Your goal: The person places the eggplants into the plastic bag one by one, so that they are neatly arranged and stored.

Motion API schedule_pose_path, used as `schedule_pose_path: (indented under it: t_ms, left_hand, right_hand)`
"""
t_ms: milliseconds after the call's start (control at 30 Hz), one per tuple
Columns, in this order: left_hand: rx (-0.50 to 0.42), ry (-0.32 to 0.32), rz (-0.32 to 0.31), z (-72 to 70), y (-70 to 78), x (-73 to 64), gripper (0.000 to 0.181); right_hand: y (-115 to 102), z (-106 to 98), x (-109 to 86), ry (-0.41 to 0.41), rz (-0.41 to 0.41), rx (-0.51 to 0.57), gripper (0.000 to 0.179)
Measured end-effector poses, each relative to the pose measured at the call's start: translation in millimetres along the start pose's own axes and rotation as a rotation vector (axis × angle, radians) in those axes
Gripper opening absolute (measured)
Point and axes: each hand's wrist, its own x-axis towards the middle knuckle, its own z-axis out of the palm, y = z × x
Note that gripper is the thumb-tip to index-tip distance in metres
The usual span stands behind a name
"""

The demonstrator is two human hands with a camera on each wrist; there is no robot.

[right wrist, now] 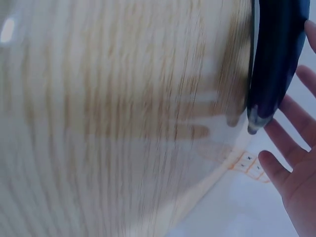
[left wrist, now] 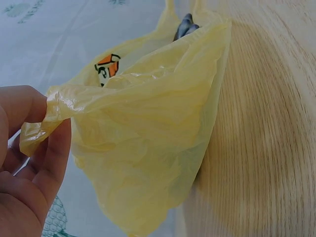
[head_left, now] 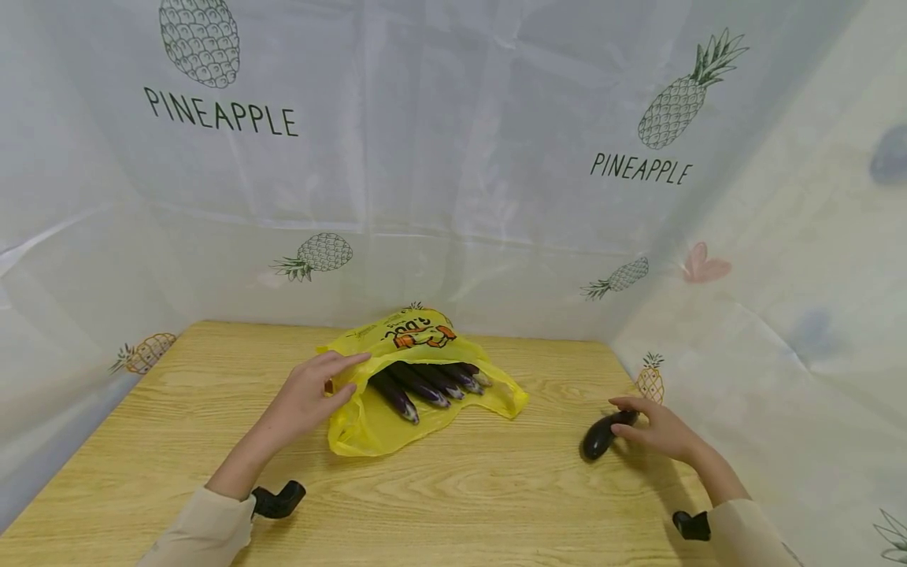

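A yellow plastic bag [head_left: 418,437] lies on the table with its mouth toward me, and several long purple eggplants [head_left: 418,386] rest inside it. My left hand [head_left: 305,398] is at the left side of the mouth; in the left wrist view its thumb and fingers [left wrist: 59,148] pinch the bag's [left wrist: 143,148] edge. At the right, a dark eggplant [head_left: 599,438] lies apart from the bag. My right hand [head_left: 659,429] is over its far end, fingers spread around it. In the right wrist view, a fingertip meets the side of this eggplant [right wrist: 276,59].
The wooden table [head_left: 453,504] ends at a pineapple-printed sheet [head_left: 460,173] at the back and sides. A black fitting [head_left: 279,500] sticks out from the left wrist, and another black fitting [head_left: 690,525] from the right one.
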Motion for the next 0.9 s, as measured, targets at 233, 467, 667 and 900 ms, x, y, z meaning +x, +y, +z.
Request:
schedule_pose_path:
  t_ms: [233, 467, 667, 900]
  left_hand:
    - [0.004, 0.000, 0.001, -0.3, -0.2, -0.5, 0.055]
    - [0.015, 0.004, 0.004, 0.0, 0.4, -1.3, 0.056]
    - [0.020, 0.002, 0.003, 1.2, 0.1, -0.4, 0.055]
    - [0.018, 0.000, 0.002, 0.7, 2.0, -0.2, 0.055]
  right_hand:
    - [4, -5, -7.1, -0.039, -0.016, -0.017, 0.057]
    - [11, -1, -4.3, -0.021, -0.061, -0.057, 0.048]
    - [12, 2, -0.5, -0.051, -0.113, -0.048, 0.045]
    - [7, 8, 2.8, -0.066, -0.139, -0.033, 0.040]
